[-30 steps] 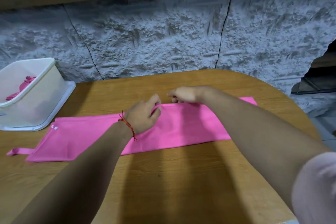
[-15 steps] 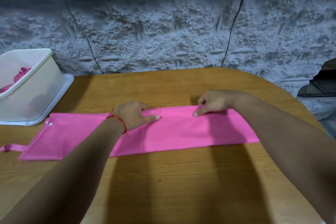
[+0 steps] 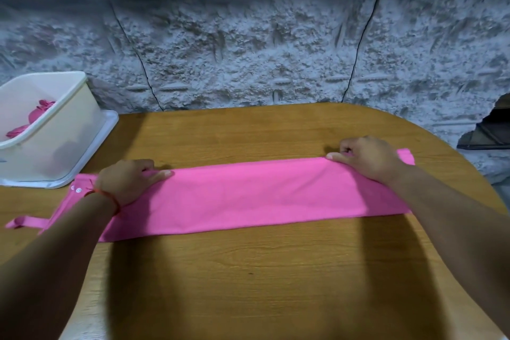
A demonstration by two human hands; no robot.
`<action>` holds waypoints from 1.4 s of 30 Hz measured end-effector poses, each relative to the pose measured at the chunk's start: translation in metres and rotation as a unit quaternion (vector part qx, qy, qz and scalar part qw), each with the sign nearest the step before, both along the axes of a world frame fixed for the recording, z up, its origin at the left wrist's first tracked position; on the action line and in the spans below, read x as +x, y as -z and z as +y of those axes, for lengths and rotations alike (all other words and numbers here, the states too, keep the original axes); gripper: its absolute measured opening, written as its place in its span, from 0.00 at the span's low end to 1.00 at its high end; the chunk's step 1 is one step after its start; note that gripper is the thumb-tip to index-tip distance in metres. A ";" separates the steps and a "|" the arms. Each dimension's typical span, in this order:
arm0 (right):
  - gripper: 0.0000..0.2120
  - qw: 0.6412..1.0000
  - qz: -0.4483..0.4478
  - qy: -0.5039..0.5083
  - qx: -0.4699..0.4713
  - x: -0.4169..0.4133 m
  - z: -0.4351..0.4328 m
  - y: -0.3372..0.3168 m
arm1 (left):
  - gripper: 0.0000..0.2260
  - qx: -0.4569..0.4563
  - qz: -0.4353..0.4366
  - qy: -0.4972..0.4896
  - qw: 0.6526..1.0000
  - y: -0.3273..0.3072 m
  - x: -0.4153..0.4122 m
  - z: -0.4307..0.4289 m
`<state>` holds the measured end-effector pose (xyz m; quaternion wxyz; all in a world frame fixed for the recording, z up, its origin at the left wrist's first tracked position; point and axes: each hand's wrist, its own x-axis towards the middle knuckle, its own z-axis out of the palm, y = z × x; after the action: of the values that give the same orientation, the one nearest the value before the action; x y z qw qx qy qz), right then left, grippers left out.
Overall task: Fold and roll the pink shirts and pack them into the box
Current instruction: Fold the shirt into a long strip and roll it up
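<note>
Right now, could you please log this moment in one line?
shirt: folded strip on table | left hand: grips far edge | right hand: grips far edge | box: pink rolls inside

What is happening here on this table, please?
A person is folding a pink shirt on a wooden table. The shirt lies flat as a long band and is not yet rolled. The left hand grips its far edge near the buttoned end, and the right hand grips the far edge near the other end. A white box at the left holds some pink rolls.
</note>
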<state>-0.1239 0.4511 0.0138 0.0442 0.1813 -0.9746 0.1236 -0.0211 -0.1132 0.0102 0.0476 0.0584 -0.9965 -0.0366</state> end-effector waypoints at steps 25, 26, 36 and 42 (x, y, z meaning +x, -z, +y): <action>0.40 0.943 0.052 0.317 0.086 -0.014 0.048 0.019 | 0.31 0.046 0.060 -0.256 0.964 0.018 0.016 -0.070; 0.41 0.936 0.044 0.338 0.087 -0.014 0.046 0.019 | 0.31 0.048 0.059 -0.263 0.962 0.017 0.016 -0.069; 0.17 0.996 0.023 -0.037 -0.081 0.067 -0.126 0.001 | 0.25 0.091 0.100 0.011 0.991 -0.002 0.042 0.128; 0.28 0.994 -0.067 -0.081 -0.013 0.112 -0.210 0.021 | 0.32 0.017 -0.086 -0.010 0.996 0.022 0.059 0.191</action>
<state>-0.0114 0.2414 -0.0074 -0.0293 0.2507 -0.9557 0.1515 0.0382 0.0778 -0.0115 -0.0387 0.0721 -0.9955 -0.0477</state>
